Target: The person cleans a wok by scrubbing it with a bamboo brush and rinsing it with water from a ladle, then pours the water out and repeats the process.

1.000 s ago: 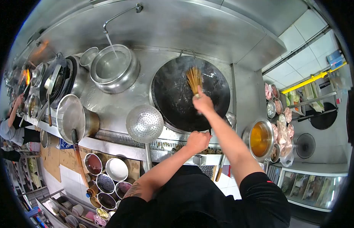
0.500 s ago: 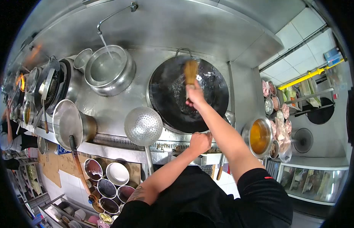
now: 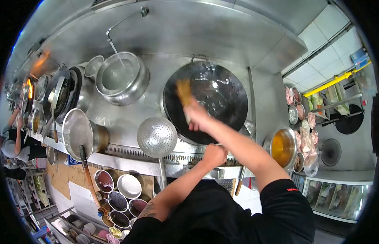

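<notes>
A bamboo brush (image 3: 184, 91) is held by my right hand (image 3: 194, 114), its bristles against the left inner side of a large black wok (image 3: 222, 95). My right hand is blurred, with its fingers wrapped round the brush's handle. Near the wok's front rim, my left hand (image 3: 216, 155) is closed; whatever it grips is hidden beneath the fingers. Shiny wet patches show inside the wok. Left of the wok's front edge lies a perforated ladle (image 3: 157, 137).
Water runs from a tap (image 3: 109, 35) into a metal pot (image 3: 145, 77). A strainer pot (image 3: 77, 134) stands at left, a bowl of orange liquid (image 3: 281, 148) at right. Sauce containers (image 3: 129, 186) sit front left. Another person (image 3: 14, 142) works far left beside a flame (image 3: 30, 88).
My right hand has swept the brush from the wok's upper middle to its left side. My left hand stays near the front rim. The view has shifted slightly.
</notes>
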Demonstrator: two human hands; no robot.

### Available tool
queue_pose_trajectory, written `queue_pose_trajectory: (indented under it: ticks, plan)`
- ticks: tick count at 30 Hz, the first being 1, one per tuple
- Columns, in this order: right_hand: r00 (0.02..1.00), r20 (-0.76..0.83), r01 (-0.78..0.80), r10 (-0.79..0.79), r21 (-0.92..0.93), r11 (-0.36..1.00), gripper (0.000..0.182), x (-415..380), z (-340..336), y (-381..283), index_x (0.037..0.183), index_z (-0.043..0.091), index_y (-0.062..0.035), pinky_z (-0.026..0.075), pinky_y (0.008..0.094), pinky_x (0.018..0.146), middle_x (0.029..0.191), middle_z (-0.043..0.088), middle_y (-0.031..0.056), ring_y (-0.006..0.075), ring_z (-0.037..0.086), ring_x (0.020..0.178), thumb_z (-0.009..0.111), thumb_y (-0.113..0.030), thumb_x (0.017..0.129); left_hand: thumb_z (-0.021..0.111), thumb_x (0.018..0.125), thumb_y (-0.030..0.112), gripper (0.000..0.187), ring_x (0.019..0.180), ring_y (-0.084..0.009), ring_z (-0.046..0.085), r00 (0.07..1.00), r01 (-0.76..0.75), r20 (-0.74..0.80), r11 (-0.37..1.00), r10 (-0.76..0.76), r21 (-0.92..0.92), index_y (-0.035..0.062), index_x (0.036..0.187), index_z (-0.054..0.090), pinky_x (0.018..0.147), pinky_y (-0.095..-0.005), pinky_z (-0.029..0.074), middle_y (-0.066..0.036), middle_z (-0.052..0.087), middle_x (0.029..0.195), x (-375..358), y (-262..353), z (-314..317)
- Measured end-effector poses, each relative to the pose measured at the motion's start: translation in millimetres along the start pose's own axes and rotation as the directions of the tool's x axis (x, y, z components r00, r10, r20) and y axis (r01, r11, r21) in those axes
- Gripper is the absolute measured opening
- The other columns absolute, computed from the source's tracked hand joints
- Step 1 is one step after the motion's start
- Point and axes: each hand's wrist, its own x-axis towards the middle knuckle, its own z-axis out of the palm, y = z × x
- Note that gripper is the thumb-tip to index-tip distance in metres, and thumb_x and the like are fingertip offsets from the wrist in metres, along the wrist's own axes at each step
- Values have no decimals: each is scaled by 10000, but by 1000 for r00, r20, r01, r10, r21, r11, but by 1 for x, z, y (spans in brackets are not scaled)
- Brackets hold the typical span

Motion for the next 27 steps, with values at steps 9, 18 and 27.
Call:
queue_pose_trajectory:
  ticks: [9,18,27]
  plan:
    - [995,90,53,-45,-92,994,689,32,-26,1,1612,259,-203,378,301,312,703,628,113,184,556,400,548,-279,991,682,864,204,190,541,-353,654,995,94,42,995,-93,-15,52,751,696,628,-462,539,-143,654,590,-3,10,-4]
    - [977,-136,187,-162,192,963,532,39,-21,1,1522,372,-185,362,329,284,646,568,91,180,545,381,506,-288,1018,680,866,205,178,583,-350,674,991,82,109,996,-83,20,74,749,708,635,-447,543,-159,690,662,-5,-1,-13]
    - [993,71,-109,96,209,972,365,-5,8,-2,1353,449,-190,345,283,302,705,572,65,178,528,378,508,-362,1036,681,879,228,188,614,-377,678,988,84,127,996,-84,5,65,794,724,680,-477,548,-185,693,685,-5,-13,-19]
